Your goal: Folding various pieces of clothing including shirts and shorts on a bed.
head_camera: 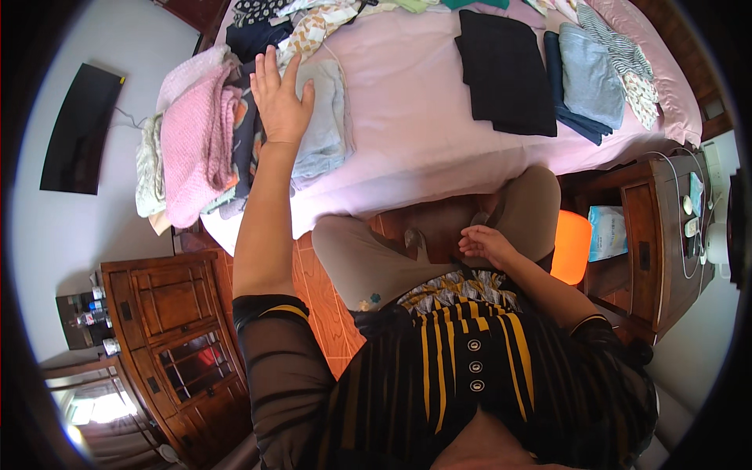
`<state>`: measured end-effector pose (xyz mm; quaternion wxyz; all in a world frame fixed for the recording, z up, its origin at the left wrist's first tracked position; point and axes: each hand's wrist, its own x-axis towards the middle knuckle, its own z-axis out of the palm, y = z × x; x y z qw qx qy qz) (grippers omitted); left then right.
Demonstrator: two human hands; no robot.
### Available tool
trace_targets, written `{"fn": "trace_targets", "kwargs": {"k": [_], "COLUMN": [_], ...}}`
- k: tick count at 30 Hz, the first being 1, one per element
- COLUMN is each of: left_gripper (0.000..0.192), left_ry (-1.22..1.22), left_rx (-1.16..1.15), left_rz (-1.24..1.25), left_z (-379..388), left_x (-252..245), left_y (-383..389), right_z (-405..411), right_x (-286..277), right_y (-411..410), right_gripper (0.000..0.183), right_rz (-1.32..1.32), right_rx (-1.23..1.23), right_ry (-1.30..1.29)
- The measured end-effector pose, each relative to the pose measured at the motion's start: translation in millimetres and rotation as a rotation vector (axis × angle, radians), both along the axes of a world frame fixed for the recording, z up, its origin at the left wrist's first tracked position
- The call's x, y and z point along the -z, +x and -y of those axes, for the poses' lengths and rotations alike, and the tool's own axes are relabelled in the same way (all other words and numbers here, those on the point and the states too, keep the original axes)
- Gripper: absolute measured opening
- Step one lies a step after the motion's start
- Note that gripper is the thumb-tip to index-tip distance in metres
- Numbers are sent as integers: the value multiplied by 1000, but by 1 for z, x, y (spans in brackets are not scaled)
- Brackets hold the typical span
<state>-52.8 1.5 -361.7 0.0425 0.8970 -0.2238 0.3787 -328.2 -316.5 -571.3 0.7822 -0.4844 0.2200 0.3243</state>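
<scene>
My left hand (281, 100), fingers spread, reaches out over the bed, between a stack of folded pink knitted blankets (197, 141) and a folded pale grey-blue cloth (320, 117). It holds nothing; whether it touches the cloth beneath I cannot tell. Near my lap my right hand (483, 244) hangs with its fingers loosely curled and nothing seen in it. On the pink bed sheet (405, 106) lie a folded black garment (505, 73), folded dark blue jeans (573, 114) and a folded light blue denim garment (590, 76). A patterned cloth (317, 29) lies just beyond my left hand's fingertips.
More clothes lie along the bed's far side, with a striped garment (614, 53) near a pink pillow (675, 88). A wooden nightstand (640, 247) with cables stands at right, beside an orange stool (571, 247). A wooden cabinet (176, 341) stands at lower left.
</scene>
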Motion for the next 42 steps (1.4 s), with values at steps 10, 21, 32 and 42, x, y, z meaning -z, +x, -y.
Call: {"fn": "trace_targets", "kwargs": {"k": [10,21,32,42], "left_gripper": [62,45,27,25], "left_ry": [102,-130,-384,-586], "left_rx": [-385,53,152,147], "left_rz": [-569,-334,-1047,-1279], "left_z": [-39,22,24,50], "left_x": [107,128,219,215], "left_y": [26,-106,-237,-252], "right_z": [5,37,175,188], "right_x": [4,-2,-55,-42], "right_y": [-8,24,190,195], "right_gripper": [23,22,31,44], "right_rz": [0,100,746,390], "right_rx": [63,85,762,594], "right_ry": [127,-115,-883,-987]}}
